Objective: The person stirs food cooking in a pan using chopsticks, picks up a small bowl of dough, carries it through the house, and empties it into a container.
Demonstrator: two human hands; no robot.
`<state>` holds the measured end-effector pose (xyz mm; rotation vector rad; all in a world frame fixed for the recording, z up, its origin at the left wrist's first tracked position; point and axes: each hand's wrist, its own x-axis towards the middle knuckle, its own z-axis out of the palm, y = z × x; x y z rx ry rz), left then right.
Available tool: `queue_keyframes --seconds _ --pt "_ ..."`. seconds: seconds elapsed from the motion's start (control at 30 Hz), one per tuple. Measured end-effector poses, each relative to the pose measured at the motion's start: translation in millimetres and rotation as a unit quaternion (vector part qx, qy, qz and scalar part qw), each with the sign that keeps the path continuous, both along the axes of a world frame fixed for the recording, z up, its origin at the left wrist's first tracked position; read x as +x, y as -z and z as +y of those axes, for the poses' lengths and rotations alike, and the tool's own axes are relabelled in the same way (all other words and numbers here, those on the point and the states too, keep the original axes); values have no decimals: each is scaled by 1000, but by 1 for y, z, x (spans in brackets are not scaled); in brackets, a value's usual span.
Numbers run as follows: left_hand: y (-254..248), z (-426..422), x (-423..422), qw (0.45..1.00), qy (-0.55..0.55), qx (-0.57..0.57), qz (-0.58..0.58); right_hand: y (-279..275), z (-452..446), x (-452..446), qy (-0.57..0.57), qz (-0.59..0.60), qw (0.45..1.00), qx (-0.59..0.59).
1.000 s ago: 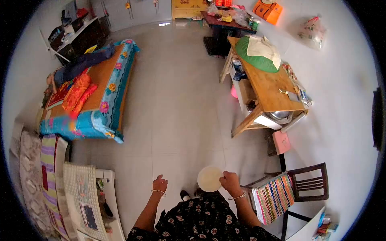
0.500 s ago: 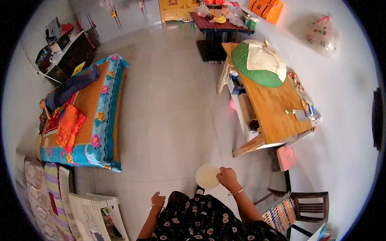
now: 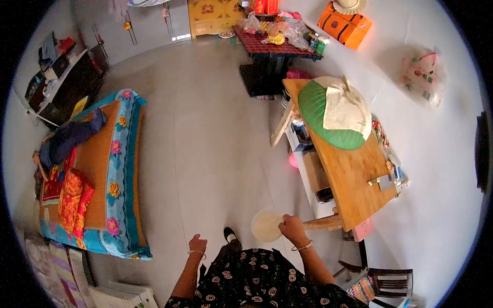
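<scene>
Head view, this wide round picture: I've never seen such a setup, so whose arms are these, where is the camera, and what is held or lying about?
There is no machine here; these are a person's own bare hands. The only camera is worn on the head, looking forward and down. The right hand grips a pale round dish by its edge; the left hand seems to hold nothing. Ahead to the right, a wooden table bears a large green rounded thing, partly under a cream cloth. Someone lies on the bed at left.
</scene>
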<state>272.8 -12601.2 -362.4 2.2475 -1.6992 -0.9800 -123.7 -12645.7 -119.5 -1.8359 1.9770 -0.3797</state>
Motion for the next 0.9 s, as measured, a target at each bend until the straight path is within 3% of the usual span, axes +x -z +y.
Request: queue_keyframes --seconds 0.07,0.1,0.13,0.17,0.23,0.43,0.6,0.77,0.83,0.9 --pt "-53 -60 -13 999 -12 26 34 -5 -26 4 10 -4 1000 -17" --pt "-57 -79 -11 998 -17 41 50 -4 -38 7 26 -12 999 -24" --pt "-50 -98 -5 988 136 -73 -16 -5 -50 10 42 -19 998 -34" --pt "-48 -115 -7 994 92 -50 19 -7 -62 10 42 -19 999 -27" --pt "-111 -161 -38 996 1 -3 88 -6 -85 7 39 -17 999 -14" --pt "-89 -250 -64 989 -22 23 144 5 -166 -12 67 -47 997 -5" --pt "-96 -309 -75 997 15 55 61 9 -250 -35 59 -86 993 -50" --pt "-46 -348 -69 997 4 53 49 13 -327 -65 41 -86 994 -48" --pt "-36 -368 -77 998 54 35 5 11 -356 -76 41 -65 996 -48" --pt "-45 -390 -90 997 26 59 30 10 -381 -90 46 -68 996 -18"
